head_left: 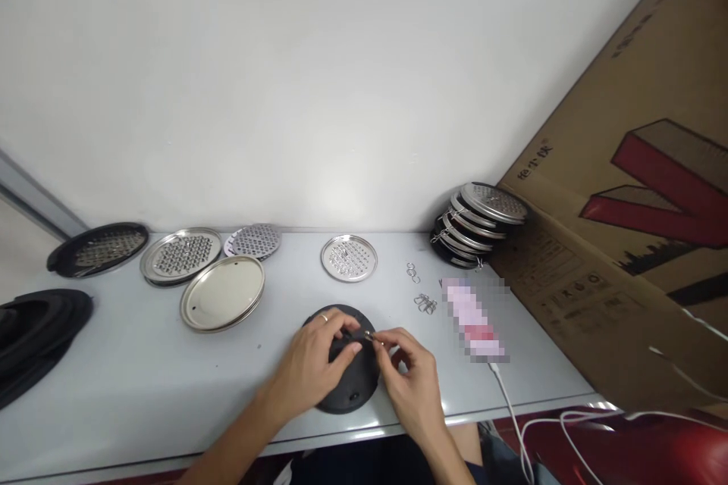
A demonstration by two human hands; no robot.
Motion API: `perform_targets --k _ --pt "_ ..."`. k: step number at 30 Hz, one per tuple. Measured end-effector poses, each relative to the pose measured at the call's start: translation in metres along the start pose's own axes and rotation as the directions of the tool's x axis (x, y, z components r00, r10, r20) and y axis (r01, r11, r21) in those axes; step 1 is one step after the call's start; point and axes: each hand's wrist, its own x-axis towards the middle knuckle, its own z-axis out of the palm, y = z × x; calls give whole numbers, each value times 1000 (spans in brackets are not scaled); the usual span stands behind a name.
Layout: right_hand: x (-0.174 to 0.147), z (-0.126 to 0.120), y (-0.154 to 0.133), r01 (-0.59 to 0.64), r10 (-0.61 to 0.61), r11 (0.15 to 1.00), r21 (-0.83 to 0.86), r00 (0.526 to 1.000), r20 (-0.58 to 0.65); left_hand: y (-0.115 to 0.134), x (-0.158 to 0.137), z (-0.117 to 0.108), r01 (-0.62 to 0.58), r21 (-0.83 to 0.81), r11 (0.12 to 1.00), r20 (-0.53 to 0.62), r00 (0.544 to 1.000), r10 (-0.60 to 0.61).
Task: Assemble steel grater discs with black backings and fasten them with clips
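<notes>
In front of me on the table lies a black round plastic base (356,383), close to the front edge. My left hand (310,360) grips it from the left, thumb and curled fingers on its upper side. My right hand (410,375) is closed in a pinch on a small metal wire clip (369,336) at the right part of the base. The fingertips partly hide the clip. To the right lie several loose wire clips (425,304) and a few more clips (412,272). A round metal grater plate (349,258) lies behind the base.
At left are a grater disc in a black rim (99,248), metal grater plates (182,255), plain metal discs (224,292) and stacked black bases (42,333). At right stand a stack of clipped graters (478,223), a blurred-out rectangular item (473,318) with a white cable (506,394) and a cardboard box (569,273).
</notes>
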Motion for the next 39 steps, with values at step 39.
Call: perform_targets --k 39 --pt "36 22 34 183 -185 966 -182 983 6 -30 18 14 -143 386 912 3 988 153"
